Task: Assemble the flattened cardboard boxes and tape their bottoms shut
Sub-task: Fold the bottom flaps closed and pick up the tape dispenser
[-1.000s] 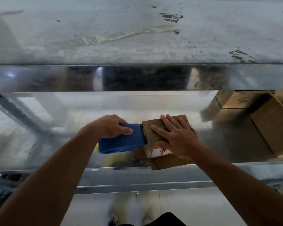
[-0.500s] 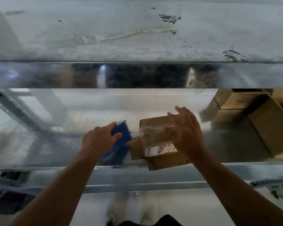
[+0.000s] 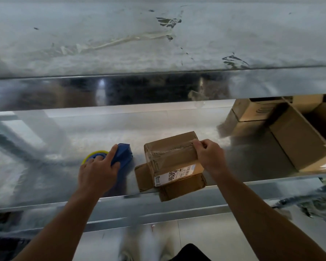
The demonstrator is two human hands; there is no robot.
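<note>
A small brown cardboard box (image 3: 172,159) lies on the metal shelf (image 3: 64,183), clear tape running across its top and a white label on its near side. Its lower flaps stick out over the shelf's front edge. My right hand (image 3: 208,156) sits at the box's right edge, fingers curled and pinching the tape end there. Left of the box, a blue tape dispenser (image 3: 121,157) with a yellow roll rests on the shelf. My left hand (image 3: 98,170) lies on the dispenser with its fingers wrapped over it.
Several larger cardboard boxes (image 3: 290,136) stand at the right on the same shelf. An upper metal shelf (image 3: 158,44) overhangs at the top, with a strip of used tape on it. The floor and my shoes show below the shelf edge.
My left hand pulled the dispenser away from the box to the left and set it down on the shelf. My right hand lifted off the box top and moved to its right edge.
</note>
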